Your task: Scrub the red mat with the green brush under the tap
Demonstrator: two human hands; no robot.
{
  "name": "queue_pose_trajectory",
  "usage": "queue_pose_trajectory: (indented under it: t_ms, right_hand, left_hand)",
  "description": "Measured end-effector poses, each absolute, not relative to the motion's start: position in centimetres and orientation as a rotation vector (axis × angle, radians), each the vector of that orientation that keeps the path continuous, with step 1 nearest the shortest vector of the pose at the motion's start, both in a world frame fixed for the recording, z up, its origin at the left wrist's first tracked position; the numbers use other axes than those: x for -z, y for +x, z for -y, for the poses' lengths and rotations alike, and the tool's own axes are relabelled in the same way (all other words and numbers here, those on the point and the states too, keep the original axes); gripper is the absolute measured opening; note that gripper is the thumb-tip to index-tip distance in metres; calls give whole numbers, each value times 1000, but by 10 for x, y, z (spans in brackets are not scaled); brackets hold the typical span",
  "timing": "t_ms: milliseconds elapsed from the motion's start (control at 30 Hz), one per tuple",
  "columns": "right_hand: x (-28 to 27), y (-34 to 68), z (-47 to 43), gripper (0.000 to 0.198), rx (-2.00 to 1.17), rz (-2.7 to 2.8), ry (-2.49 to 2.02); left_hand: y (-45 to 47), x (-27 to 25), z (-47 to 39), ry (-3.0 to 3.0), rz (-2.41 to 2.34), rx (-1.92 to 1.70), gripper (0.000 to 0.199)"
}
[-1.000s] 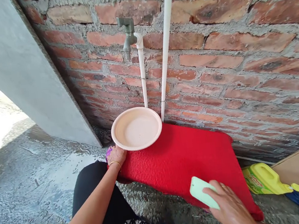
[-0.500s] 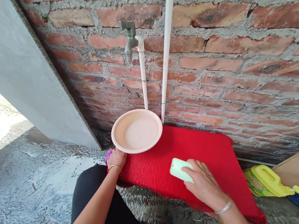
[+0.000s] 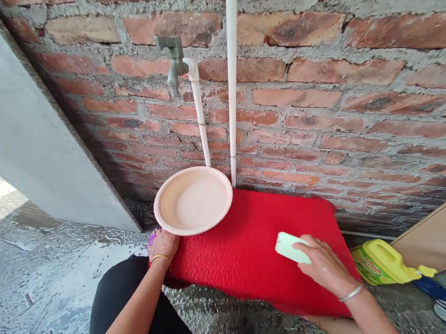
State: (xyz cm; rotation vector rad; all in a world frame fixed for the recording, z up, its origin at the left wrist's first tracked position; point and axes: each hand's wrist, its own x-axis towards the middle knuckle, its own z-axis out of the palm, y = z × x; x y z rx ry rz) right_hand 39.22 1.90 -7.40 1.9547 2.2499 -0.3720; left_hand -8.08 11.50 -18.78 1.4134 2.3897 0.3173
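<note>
A wet red cloth (image 3: 254, 260) lies spread over a low bench or board, its front edge hanging down. My right hand (image 3: 324, 264) grips a pale green scrub brush (image 3: 292, 246) by its back, over the right half of the cloth. The brush's underside is hidden. My left hand (image 3: 165, 244), with a gold bangle, is closed on the cloth's left edge, just below the basin; its fingertips are hidden. Something purple (image 3: 152, 237) shows beside that hand. The shallow cream basin (image 3: 197, 201) rests at the cloth's back left corner.
A grey tap (image 3: 173, 64) on a white pipe (image 3: 200, 115) stands above the basin against the brick wall (image 3: 311, 94). A grey slab (image 3: 42, 119) leans at left over wet concrete. To the right lie a yellow jug (image 3: 381, 262) and a tan board (image 3: 442, 229).
My right hand has moved the brush to the right across the cloth. My left hand keeps its place on the cloth's edge. The view has shifted to the right.
</note>
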Motion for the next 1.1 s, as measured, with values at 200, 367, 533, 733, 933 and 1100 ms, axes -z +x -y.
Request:
queue_pose_trajectory:
  t_ms: [200, 367, 533, 733, 933, 1100]
  right_hand:
    - [84, 557, 32, 42, 16, -1896, 2174]
    - [67, 539, 29, 39, -62, -1885, 2148]
    - [49, 390, -13, 43, 372, -2288, 1915]
    - [59, 249, -40, 37, 608, -2557, 1530]
    - [70, 276, -37, 44, 644, -2445, 1617]
    - [82, 402, -10, 58, 502, -2291, 1926]
  left_hand:
    - [-79, 182, -115, 1383, -2397, -282, 57]
    - [-76, 176, -114, 1370, -2392, -238, 61]
    - [-76, 178, -114, 1363, -2377, -267, 64]
    - [-80, 187, -116, 1365, -2382, -264, 64]
    - [-83, 192, -117, 1386, -2382, -283, 61]
    - [-82, 191, -117, 1362, -2378, -293, 60]
